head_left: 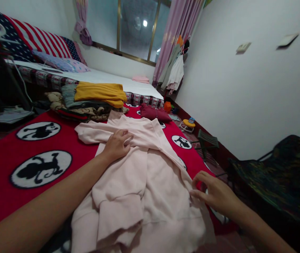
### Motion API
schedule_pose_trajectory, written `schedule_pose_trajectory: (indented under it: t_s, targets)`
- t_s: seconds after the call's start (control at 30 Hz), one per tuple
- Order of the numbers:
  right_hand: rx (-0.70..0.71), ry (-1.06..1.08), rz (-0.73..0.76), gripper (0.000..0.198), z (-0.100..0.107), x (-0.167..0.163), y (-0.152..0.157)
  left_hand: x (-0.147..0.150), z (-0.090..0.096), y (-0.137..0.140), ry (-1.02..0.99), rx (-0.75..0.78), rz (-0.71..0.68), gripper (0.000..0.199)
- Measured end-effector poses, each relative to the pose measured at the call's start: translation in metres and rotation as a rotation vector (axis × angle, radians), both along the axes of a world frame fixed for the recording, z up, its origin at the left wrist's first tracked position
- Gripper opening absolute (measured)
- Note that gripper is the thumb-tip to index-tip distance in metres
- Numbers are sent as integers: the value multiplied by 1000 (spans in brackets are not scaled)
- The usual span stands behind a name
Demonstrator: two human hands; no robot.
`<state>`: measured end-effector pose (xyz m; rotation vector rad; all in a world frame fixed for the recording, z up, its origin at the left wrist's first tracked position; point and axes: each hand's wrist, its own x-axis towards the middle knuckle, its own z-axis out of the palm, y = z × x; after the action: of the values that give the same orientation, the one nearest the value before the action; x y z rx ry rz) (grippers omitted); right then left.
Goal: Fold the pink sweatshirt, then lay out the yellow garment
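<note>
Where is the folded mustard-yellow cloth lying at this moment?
In the head view, the folded mustard-yellow cloth tops a pile of folded clothes at upper left, beyond the pale pink sweatshirt on the red blanket.
</note>
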<state>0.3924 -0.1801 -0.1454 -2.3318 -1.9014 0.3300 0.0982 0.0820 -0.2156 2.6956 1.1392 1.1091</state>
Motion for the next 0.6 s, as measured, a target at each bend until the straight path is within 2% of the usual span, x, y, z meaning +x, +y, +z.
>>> schedule_pose_trajectory:
  t_s: [0.1,0.13,0.2,0.27,0.37,0.5,0.53,0.6]
  targets:
    - [2,8,-126,44,-12,-9,-4,-7,1,4,9,-24,21,41]
    - [-24,24,-143,43,-16,-11,-5,-9,1,6,0,-40,10,37]
    - [-41,91,-132,29,-23,-12,-6,-12,2,10,-37,-72,-18,28]
    - [6,229,-120,18,-23,-11,-4,-13,6,13,-91,-95,-11,25]
    - [114,564,-179,24,-7,-12,7,-15,23,16,-225,-71,54,27]
    - [160,1009,-252,41,31,-40,25,-32,54,23,-410,20,152,29]
    - [142,1080,-211,43,39,-51,28,-40,60,26,-445,36,186,31]
    - [20,1179,-27,50,48,-76,34,-59,66,33,-505,54,272,32]
